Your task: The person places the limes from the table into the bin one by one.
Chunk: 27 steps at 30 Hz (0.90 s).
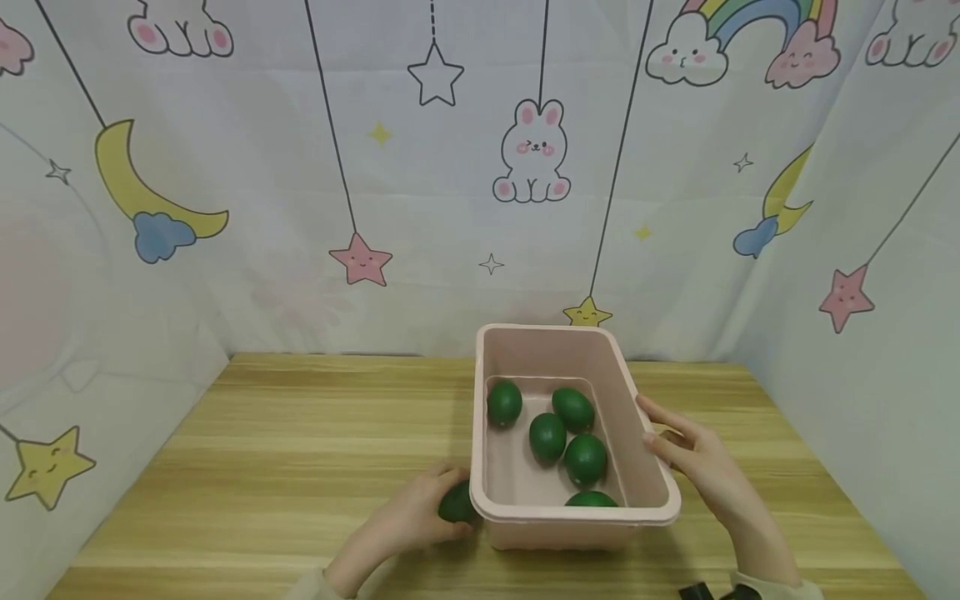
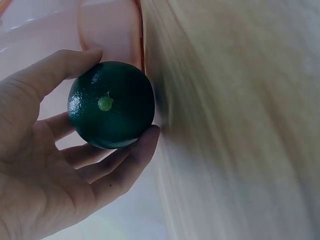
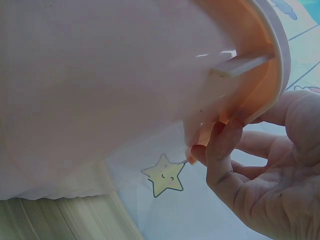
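Note:
My left hand (image 1: 420,512) holds a dark green oval fruit (image 2: 112,105) between thumb and curled fingers, low beside the box's near left corner. Seen end-on in the left wrist view, it has pebbled, shiny skin and a small light green stem nub. The box's rim hides part of it in the head view. A pale pink plastic box (image 1: 630,492) holds several more such fruits (image 1: 547,439), the nearest half covered by the front rim. On the box's right side, my right hand (image 1: 705,458) grips the rim, its fingertips (image 3: 225,137) curled in under the edge.
A wooden-patterned table (image 1: 300,433) lies beneath the box. Behind and at both sides hangs a white cloth (image 1: 420,192) printed with bunnies, stars and moons. Something black (image 1: 697,592) shows by the right sleeve at the bottom edge.

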### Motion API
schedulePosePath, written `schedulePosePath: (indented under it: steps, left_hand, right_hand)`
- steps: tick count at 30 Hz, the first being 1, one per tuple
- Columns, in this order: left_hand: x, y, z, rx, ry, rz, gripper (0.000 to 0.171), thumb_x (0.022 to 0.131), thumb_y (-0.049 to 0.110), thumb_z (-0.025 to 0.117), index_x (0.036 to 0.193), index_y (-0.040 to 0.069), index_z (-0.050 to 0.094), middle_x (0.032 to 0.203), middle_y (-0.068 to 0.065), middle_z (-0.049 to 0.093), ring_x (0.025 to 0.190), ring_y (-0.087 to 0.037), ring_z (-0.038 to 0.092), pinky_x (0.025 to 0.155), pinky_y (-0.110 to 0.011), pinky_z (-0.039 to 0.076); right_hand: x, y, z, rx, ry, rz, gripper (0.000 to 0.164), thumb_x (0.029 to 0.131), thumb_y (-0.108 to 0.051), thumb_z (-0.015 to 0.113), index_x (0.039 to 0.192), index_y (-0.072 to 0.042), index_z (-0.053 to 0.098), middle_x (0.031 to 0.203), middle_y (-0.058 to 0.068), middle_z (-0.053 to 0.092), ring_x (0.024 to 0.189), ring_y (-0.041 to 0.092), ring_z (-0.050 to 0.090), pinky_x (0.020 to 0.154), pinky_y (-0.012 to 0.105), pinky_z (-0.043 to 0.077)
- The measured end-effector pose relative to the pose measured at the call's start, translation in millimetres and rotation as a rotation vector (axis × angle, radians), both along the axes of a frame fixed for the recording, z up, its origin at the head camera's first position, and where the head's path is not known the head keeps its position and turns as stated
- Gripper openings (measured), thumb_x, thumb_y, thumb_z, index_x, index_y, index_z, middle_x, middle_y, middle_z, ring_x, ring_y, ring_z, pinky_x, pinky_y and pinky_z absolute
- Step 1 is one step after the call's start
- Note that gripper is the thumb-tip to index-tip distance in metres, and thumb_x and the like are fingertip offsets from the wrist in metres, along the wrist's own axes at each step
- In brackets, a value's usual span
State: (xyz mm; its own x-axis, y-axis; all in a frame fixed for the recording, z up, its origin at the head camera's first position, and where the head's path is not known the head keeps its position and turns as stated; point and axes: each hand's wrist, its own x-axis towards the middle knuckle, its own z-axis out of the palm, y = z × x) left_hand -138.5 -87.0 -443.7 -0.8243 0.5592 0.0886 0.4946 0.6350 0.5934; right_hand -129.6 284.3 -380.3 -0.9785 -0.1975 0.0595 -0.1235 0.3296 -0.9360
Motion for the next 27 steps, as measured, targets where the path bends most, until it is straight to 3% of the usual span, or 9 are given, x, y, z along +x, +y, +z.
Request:
schedulePosePath:
  steps: [9, 18, 27]
  left_hand:
    - [0.5, -0.3, 3.8, 0.019, -0.005, 0.007, 0.061, 0.074, 0.028, 0.08, 0.127, 0.008, 0.058, 0.113, -0.006, 0.062, 0.094, -0.017, 0.059, 0.073, -0.028, 0.051]
    - [1.8, -4.3, 7.3, 0.014, -0.009, 0.043, 0.061, 0.074, 0.03, 0.079, 0.128, 0.012, 0.058, 0.117, -0.011, 0.062, 0.1, -0.024, 0.062, 0.076, -0.042, 0.055]
    - [4.0, -9.0, 13.4, 0.06, 0.0, 0.041, 0.062, 0.073, 0.024, 0.079, 0.13, 0.011, 0.057, 0.113, -0.012, 0.061, 0.097, -0.023, 0.062, 0.074, -0.041, 0.056]
  right_hand:
    - [-0.8, 0.3, 0.1, -0.001, 0.002, 0.006, 0.056, 0.099, -0.023, 0.053, 0.149, -0.008, 0.033, 0.152, 0.024, 0.031, 0.105, -0.002, 0.062, 0.082, 0.026, 0.055]
    - [-0.9, 0.5, 0.0, 0.001, -0.003, 0.005, 0.057, 0.098, -0.023, 0.054, 0.149, -0.01, 0.033, 0.152, 0.024, 0.032, 0.105, -0.001, 0.062, 0.081, 0.026, 0.055]
    - [-0.1, 0.5, 0.7, 0.003, -0.013, 0.012, 0.057, 0.099, -0.024, 0.053, 0.15, -0.011, 0.032, 0.154, 0.022, 0.03, 0.106, -0.003, 0.061, 0.082, 0.026, 0.055]
